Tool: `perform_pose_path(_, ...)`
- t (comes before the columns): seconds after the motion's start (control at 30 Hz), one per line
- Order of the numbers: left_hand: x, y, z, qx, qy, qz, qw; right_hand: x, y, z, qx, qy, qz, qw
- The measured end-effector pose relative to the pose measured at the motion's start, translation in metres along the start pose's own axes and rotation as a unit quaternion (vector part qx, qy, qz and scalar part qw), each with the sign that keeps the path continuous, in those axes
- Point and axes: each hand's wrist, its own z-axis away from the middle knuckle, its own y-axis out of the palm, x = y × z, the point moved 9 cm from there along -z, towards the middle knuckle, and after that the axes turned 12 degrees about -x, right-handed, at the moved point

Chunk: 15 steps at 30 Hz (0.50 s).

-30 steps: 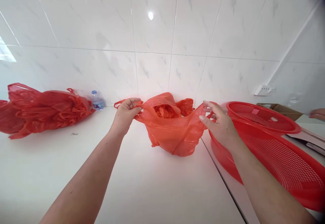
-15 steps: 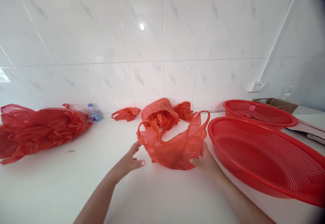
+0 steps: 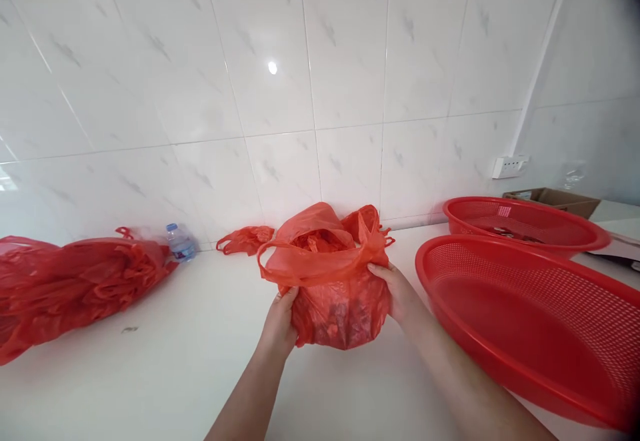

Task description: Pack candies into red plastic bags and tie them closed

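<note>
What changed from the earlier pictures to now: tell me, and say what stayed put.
The left hand and right hand let go of the upper edge of the front red bag, moved down, and now hold its two sides. The plastic bottle, the nearer red basket and the heap of red bags stayed in place.

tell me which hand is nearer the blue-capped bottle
Left. The left hand, at the left side of the red bag, is right of the bottle; the right hand, at the bag's right, is farther right.
</note>
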Motion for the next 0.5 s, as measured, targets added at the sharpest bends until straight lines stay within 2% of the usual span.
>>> perform_pose_path(0.17, 0.039, -0.027, -0.012, -0.035, -0.069, 0.009, 0.997, -0.048, -0.037, -0.004, -0.042, 0.067, 0.046, 0.996)
perform_pose_path(0.27, 0.044, -0.030, -0.013, -0.041, -0.078, 0.024, 0.996, -0.054, -0.031, 0.003, -0.001, 0.092, 0.050, 0.995)
perform_pose_path(0.37, 0.041, -0.024, -0.011, -0.025, -0.074, 0.040, 0.996, -0.054, -0.018, 0.012, 0.049, 0.122, 0.056, 0.990)
perform_pose_path(0.43, 0.043, -0.020, -0.008, -0.021, -0.086, 0.042, 0.995, -0.057, -0.017, 0.015, 0.054, 0.142, 0.066, 0.986)
perform_pose_path(0.5, 0.047, -0.019, -0.005, -0.024, -0.107, 0.033, 0.993, -0.060, -0.023, 0.015, 0.031, 0.145, 0.063, 0.987)
